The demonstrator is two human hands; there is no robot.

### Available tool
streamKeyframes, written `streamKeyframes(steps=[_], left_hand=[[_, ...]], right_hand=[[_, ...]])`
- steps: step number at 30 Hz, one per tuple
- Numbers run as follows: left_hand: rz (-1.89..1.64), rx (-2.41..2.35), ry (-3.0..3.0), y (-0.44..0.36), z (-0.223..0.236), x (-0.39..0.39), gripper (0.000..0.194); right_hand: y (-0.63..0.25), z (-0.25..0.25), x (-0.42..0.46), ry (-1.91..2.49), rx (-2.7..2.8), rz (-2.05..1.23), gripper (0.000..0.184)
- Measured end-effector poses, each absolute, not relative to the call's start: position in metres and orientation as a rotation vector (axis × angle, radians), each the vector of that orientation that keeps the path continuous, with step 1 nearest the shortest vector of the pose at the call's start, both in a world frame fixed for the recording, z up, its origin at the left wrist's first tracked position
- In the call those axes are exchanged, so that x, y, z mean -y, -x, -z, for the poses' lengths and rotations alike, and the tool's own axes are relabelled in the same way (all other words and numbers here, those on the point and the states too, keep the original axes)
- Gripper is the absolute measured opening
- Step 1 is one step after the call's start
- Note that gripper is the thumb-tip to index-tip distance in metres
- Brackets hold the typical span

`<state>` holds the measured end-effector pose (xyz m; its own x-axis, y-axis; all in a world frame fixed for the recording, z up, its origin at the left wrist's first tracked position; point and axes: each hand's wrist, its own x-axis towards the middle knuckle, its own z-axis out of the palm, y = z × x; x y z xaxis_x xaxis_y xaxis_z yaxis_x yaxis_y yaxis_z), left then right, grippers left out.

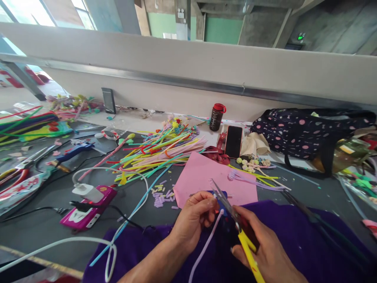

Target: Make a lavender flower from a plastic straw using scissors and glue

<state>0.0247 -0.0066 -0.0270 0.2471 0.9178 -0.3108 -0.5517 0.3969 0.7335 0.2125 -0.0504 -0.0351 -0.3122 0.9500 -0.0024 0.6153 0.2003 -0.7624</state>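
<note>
My right hand [262, 239] is wrapped round a pair of scissors [250, 255] with yellow handles. Their metal blades point up and away, close to the fingertips of my left hand. The thumb and fingers of my left hand [194, 216] are pinched together beside the blades; what lies between them is too small to make out. A lilac pipe cleaner [209, 244] hangs in a curve just right of that hand, its upper end near the blades. Behind both hands lies a pink sheet [200, 173], with a blue object [220, 196] partly hidden on it.
Short cut pipe cleaner bits [161, 198] lie left of the sheet, before a heap of coloured stems [159, 149]. A magenta power strip [88, 208] with cables is at left. Farther back are a phone [233, 141], a bottle [216, 118] and a patterned bag [300, 133].
</note>
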Motion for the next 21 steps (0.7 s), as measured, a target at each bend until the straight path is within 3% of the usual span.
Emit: streamKeyframes(steps=[8, 21], left_hand=[[-1.04, -0.844, -0.576, -0.028, 0.031, 0.008, 0.007], [-1.036, -0.988, -0.857, -0.021, 0.025, 0.002, 0.005]], right_hand=[[-0.21, 0.046, 0.045, 1.418, 2.162, -0.533, 0.064], [-0.219, 0.051, 0.045, 1.362, 2.231, -0.512, 0.059]])
